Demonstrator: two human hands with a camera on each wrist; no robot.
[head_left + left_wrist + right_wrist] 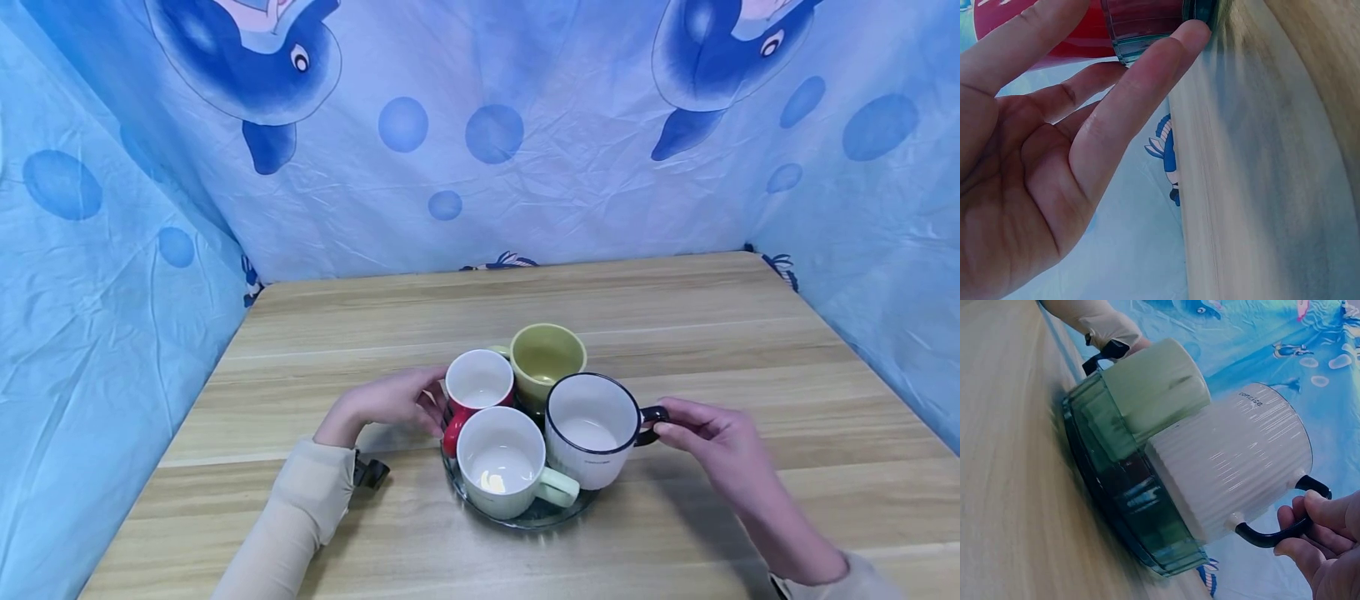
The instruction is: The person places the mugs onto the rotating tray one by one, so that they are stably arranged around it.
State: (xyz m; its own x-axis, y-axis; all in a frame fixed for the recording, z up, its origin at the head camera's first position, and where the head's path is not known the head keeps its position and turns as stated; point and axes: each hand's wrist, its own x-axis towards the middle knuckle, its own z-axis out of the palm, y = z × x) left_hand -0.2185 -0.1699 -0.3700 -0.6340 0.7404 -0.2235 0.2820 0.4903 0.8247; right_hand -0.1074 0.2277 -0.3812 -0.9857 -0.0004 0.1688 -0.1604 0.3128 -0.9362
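Mugs stand close together in a round, greenish clear glass dish (534, 518): a red mug with a white inside (480, 379), an olive-green mug (547, 354), a pale mug with a mint handle (501, 467) and a ribbed white mug (592, 429). My right hand (716, 442) pinches the white mug's black handle (1272, 537) between thumb and fingers. That mug's base is at the dish's rim in the right wrist view; how it rests inside is hidden. On the other side, my left hand (397, 400), its fingers (1129, 106) extended, touches the glass dish beside the red mug.
The dish stands on a wood-grain table (337, 333). Blue curtains (480, 167) with dolphin and bubble prints surround the table's back and sides. A black strap device (369, 472) sits on the left wrist.
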